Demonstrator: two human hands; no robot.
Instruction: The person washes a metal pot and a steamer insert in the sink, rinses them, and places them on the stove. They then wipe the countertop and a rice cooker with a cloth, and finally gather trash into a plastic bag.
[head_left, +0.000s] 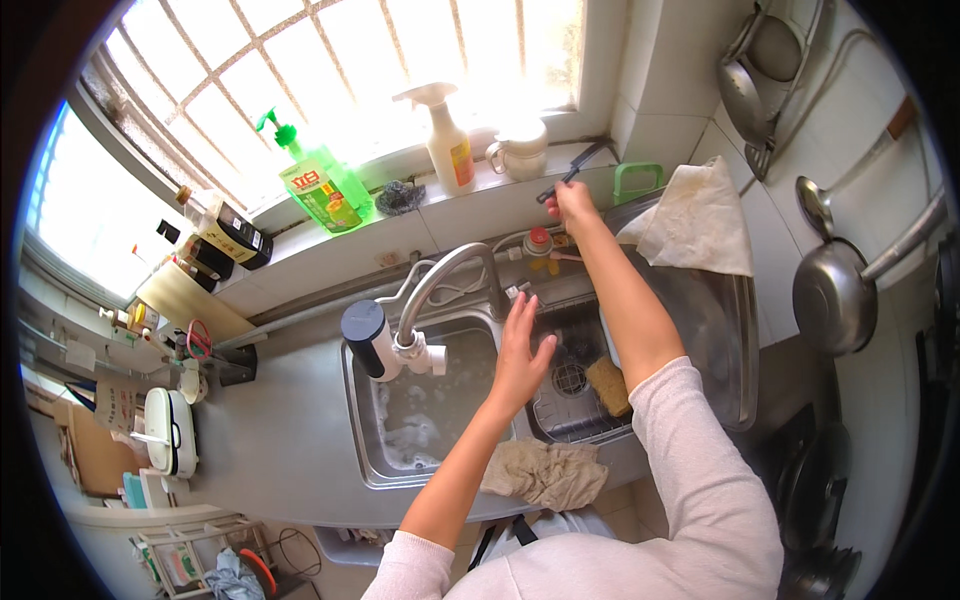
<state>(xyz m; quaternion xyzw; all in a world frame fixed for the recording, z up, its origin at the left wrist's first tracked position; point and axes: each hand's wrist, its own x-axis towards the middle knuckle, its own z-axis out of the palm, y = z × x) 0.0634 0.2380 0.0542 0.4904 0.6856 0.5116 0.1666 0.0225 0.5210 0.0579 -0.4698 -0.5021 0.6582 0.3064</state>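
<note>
My right hand (571, 205) reaches to the window ledge and grips a dark-handled tool (576, 169), whose kind I cannot tell. My left hand (523, 352) is held open above the divider between the two sink basins, fingers apart. Soapy water (427, 405) stands in the left basin. In the right basin are a wire rack (551, 424) and a yellow-brown sponge (609, 385). A curved metal faucet (442, 281) carries a water filter (369, 337) over the left basin. A crumpled beige cloth (545, 472) lies on the front edge.
On the ledge stand a green pump bottle (322, 187), a white spray bottle (450, 154), a ceramic jug (523, 152) and a steel wool scourer (400, 197). A pale cloth (697, 217) drapes over the right side. A ladle (816, 206) and a pan (835, 296) hang on the right wall.
</note>
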